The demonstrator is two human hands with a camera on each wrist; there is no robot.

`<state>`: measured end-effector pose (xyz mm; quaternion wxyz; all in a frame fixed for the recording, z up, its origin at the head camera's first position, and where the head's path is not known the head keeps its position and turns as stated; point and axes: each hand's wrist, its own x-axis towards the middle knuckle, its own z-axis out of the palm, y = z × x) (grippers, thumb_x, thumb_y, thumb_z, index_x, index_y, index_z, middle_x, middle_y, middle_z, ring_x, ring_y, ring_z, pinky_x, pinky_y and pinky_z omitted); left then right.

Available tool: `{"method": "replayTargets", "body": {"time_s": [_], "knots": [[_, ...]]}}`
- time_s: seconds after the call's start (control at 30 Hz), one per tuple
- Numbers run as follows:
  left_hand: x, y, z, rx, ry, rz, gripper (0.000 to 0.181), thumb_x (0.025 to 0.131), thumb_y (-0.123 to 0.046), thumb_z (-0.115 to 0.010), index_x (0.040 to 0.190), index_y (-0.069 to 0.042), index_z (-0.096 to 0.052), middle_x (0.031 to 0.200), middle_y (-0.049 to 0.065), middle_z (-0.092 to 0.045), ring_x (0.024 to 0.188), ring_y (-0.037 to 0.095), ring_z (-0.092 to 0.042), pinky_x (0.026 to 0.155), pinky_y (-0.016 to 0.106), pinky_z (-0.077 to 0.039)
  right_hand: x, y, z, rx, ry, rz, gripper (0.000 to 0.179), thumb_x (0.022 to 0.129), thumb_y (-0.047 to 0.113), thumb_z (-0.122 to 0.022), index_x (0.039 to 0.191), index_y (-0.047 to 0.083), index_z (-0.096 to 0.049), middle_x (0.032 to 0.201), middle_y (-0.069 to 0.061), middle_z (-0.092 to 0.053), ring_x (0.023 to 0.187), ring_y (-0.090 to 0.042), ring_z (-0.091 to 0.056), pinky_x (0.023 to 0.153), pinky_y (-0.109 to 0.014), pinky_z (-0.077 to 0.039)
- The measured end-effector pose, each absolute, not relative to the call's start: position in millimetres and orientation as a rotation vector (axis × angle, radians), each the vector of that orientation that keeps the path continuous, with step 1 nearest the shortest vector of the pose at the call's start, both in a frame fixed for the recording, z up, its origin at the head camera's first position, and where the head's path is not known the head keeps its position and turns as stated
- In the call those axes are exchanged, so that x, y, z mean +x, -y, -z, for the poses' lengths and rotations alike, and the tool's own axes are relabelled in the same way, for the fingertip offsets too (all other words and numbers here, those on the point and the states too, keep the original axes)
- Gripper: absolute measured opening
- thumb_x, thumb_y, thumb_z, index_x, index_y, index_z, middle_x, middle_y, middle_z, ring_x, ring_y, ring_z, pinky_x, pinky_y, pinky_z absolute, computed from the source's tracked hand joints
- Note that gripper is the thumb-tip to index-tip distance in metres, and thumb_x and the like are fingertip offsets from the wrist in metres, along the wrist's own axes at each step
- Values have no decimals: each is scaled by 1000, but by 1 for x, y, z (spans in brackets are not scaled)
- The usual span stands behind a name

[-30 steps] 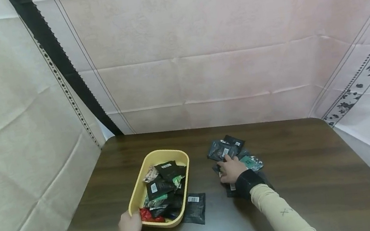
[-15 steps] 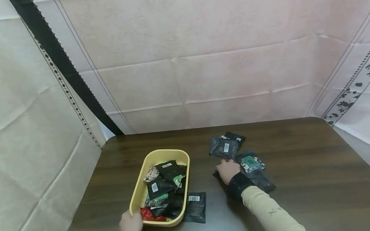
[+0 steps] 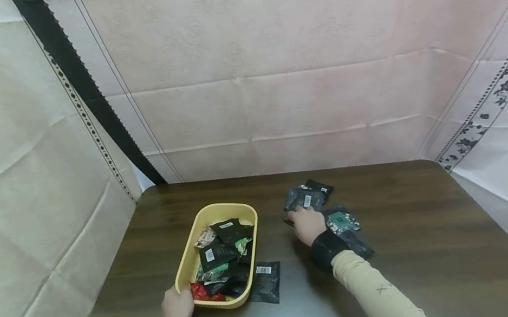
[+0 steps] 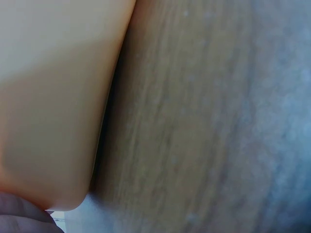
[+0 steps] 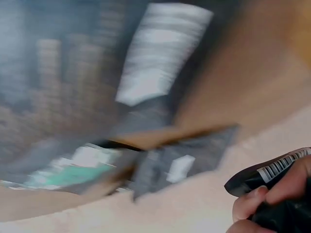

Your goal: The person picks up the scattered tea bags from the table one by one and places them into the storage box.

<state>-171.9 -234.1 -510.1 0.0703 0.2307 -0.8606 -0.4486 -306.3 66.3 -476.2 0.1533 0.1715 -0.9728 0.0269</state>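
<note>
My left hand (image 3: 178, 308) grips the near left corner of a yellow plastic basket (image 3: 184, 265). In the left wrist view, only the fingers (image 4: 22, 218) show, against the basket's smooth wall (image 4: 48, 126). Inside the basket lie black barcoded packets (image 3: 216, 255), a red packet (image 3: 205, 293) and some green-printed ones. My right hand (image 3: 308, 224) is beside the loose packets on the right and pinches a black packet (image 5: 245, 182) with a barcode, seen best in the right wrist view. Most of that packet is hidden by the hand from the head view.
Dark packets (image 3: 298, 198) lie behind the right hand, and a green-and-white printed one (image 3: 342, 221) lies to its right. Another black barcoded packet (image 3: 266, 282) lies against the basket's right side. All rest on a brown wooden table (image 3: 419, 243), with pale cloth behind.
My right hand has come off the pile with a black packet, shifting left, then slightly away from me. The green-printed packet is uncovered more. The left hand and basket stay put.
</note>
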Motion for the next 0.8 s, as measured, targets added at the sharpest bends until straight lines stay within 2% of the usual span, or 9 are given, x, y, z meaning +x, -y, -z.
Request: {"method": "replayTargets", "body": {"time_s": [0.1, 0.23, 0.4, 0.63, 0.73, 0.8], "knots": [[-171, 236, 510, 676, 2586, 1328, 35, 88, -11, -37, 101, 15, -57, 93, 30, -59, 74, 33, -53, 61, 42, -41, -301, -50, 458, 524, 2756, -148, 21, 71, 11, -69, 91, 16, -67, 82, -4, -60, 70, -25, -57, 48, -36, -44], [-171, 238, 509, 679, 2588, 1320, 35, 87, -11, -37, 99, 15, -57, 93, 30, -59, 77, 36, -55, 64, 46, -41, -291, -23, 439, 612, 2629, -206, 20, 67, 9, -69, 85, 16, -66, 75, -1, -56, 64, -22, -54, 44, -34, -42], [-172, 238, 508, 708, 2592, 1346, 35, 87, -11, -37, 101, 15, -56, 96, 30, -59, 79, 35, -55, 68, 48, -42, -276, 12, 425, 709, 2532, -200, 20, 66, 9, -71, 83, 17, -65, 75, 1, -55, 63, -18, -52, 42, -31, -41], [-171, 236, 506, 723, 2592, 1373, 35, 87, -9, -37, 102, 15, -56, 91, 28, -59, 74, 31, -52, 64, 44, -42, -262, 49, 416, 802, 2547, -202, 12, 71, 16, -70, 76, 17, -59, 76, 1, -54, 70, -18, -54, 48, -31, -44], [-170, 235, 505, 713, 2592, 1374, 34, 87, -10, -37, 100, 15, -56, 86, 25, -59, 71, 30, -51, 61, 40, -40, -260, 61, 417, 829, 2560, -198, 12, 69, 17, -68, 77, 18, -60, 76, 2, -55, 72, -17, -55, 50, -31, -44], [-170, 234, 506, 703, 2587, 1366, 34, 87, -11, -38, 99, 14, -57, 85, 24, -59, 70, 29, -50, 59, 38, -39, -259, 68, 419, 849, 2576, -196, 17, 67, 17, -69, 83, 19, -64, 78, 2, -56, 73, -17, -54, 50, -30, -43]]}}
